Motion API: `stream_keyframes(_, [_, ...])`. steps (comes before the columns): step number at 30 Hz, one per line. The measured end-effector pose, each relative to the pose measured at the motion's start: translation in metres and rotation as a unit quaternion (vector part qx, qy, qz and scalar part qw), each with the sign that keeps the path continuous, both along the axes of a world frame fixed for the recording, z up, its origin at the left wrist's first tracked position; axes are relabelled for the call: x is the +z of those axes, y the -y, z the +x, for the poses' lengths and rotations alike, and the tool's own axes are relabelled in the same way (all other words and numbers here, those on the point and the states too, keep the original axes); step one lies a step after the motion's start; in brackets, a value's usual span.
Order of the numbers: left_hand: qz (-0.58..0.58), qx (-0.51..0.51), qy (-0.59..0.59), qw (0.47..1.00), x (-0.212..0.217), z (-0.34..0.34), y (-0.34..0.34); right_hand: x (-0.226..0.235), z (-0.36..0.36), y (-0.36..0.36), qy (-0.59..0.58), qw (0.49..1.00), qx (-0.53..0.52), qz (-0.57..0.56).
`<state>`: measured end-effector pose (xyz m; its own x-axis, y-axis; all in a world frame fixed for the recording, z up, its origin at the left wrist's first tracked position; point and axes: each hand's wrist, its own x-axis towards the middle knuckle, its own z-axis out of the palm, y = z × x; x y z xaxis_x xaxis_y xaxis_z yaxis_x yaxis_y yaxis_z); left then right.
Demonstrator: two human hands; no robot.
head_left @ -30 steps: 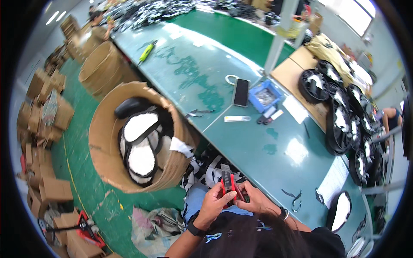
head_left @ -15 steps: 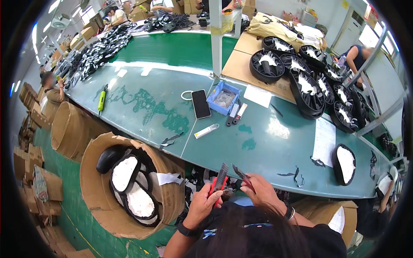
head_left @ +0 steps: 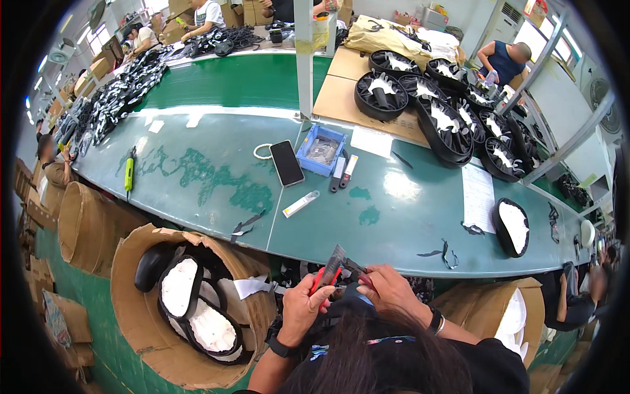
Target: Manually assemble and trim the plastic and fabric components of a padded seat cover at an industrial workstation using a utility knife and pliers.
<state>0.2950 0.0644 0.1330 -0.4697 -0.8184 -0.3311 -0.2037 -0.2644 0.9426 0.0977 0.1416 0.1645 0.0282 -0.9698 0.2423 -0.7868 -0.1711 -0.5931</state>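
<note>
My left hand is closed around a red utility knife with a wide grey blade pointing up and away from me. My right hand grips what look like pliers, dark at the jaws and reddish at the handle. The dark jaws reach left to the blade's side; whether they pinch it I cannot tell. Both hands are in front of my body at the table's near edge. On the table beyond are a blue basket of small grey pieces, a phone and slim blade cases.
A large cardboard drum with black-and-white padded pieces stands at the left. Black oval shells cover the back right of the green table. A black-rimmed white piece and a yellow-green tool lie there too. Several people work around.
The pliers have come left against the knife's blade side, closing the gap between the two tools. My view has shifted, so the table sits further left and higher.
</note>
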Motion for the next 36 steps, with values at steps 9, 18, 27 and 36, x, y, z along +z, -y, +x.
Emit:
stream_keyframes(9, [0.020,-0.034,0.023,0.999,-0.005,-0.020,0.011,0.007,-0.022,0.005,0.055,0.985,-0.024,0.161])
stream_keyframes(18, [0.137,-0.033,0.014,0.990,-0.040,-0.069,0.038,-0.020,-0.085,0.048,0.610,0.667,-0.029,0.428])
stream_keyframes(27, [0.174,0.142,-0.024,0.974,-0.040,-0.127,0.066,-0.098,-0.139,0.231,0.526,0.785,0.041,0.325])
stream_keyframes(36, [0.182,0.131,0.064,0.972,-0.095,-0.143,0.061,-0.202,-0.182,0.198,0.049,0.957,-0.218,0.186])
